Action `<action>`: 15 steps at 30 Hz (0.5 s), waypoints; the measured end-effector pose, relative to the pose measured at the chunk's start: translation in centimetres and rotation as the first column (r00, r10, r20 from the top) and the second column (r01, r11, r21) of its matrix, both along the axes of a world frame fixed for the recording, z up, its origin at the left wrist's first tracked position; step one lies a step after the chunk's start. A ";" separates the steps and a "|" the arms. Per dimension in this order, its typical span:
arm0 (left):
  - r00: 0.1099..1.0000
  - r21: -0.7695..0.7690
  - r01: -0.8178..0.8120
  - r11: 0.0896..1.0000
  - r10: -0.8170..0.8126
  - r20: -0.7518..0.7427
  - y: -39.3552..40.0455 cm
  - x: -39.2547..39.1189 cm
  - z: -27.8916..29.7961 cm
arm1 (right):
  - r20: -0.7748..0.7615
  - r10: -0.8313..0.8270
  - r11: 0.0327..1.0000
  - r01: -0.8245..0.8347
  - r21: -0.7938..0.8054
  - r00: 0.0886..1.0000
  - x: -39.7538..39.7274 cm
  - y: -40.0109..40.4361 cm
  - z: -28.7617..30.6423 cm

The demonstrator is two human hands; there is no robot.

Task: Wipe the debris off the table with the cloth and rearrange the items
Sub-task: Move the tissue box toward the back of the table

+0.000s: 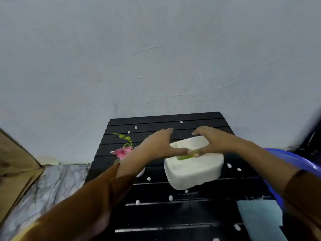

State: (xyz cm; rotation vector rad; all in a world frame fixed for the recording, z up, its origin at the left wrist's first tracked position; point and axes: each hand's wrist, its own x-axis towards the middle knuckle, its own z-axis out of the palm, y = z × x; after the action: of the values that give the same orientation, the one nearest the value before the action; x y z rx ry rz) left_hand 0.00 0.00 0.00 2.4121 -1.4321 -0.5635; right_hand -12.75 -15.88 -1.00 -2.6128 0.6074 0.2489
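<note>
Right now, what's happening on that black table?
A person has both hands on a white box in the middle of the black slatted table: the left hand and right hand hold it from either side. White debris bits lie scattered over the slats. The light blue cloth lies untouched at the near right corner, and a pink flower lies at the left.

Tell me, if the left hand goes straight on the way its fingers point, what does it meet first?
Probably the right hand: the left hand points across the white box toward it, a small gap between fingertips. Depth is unclear.
</note>
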 end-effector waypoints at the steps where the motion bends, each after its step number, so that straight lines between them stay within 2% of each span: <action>1: 1.000 0.014 -0.007 1.000 0.007 -0.010 0.4 -0.6 -0.2 | 0.009 -0.020 1.000 0.020 0.004 1.000 -0.7 0.4 -0.1; 6: 0.990 0.002 -0.081 0.997 0.080 -0.118 2.5 -2.8 -3.2 | -0.003 -0.119 0.991 0.119 0.066 0.993 -3.9 1.9 -1.6; 15: 0.953 -0.076 -0.189 0.979 0.164 -0.255 4.6 -4.4 -8.3 | 0.116 -0.303 0.951 0.293 0.094 0.946 -5.5 4.2 -4.8</action>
State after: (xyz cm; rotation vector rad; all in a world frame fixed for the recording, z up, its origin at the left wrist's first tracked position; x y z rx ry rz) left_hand -4.43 4.63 -8.30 2.2683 -1.1019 -0.7031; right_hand -18.28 -11.70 -5.80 -2.4005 0.9155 0.0069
